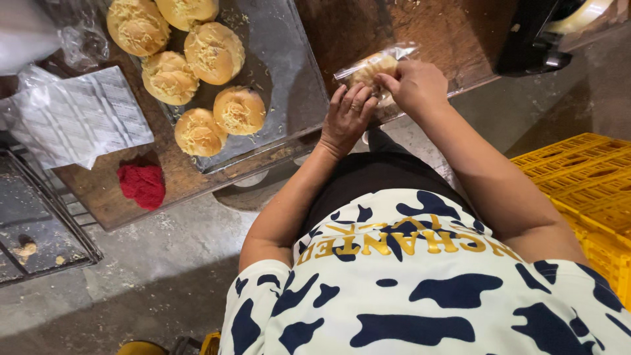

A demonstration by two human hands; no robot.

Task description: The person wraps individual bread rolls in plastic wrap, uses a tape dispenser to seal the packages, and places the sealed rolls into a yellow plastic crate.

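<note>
Both my hands work at the near edge of a brown wooden table (453,33). My left hand (347,118) and my right hand (414,84) together grip a clear plastic bag (374,66) with a round golden bun inside it. The bag lies just above my fingers, its open end toward my right hand. A metal baking tray (289,72) to the left carries several round buns topped with grated cheese (213,52).
A stack of clear plastic bags (75,118) lies at the table's left, with a red cloth (141,184) near the edge. A dark wire rack (39,223) stands lower left. Yellow plastic crates (585,190) sit at right. A black machine (539,33) stands at the upper right.
</note>
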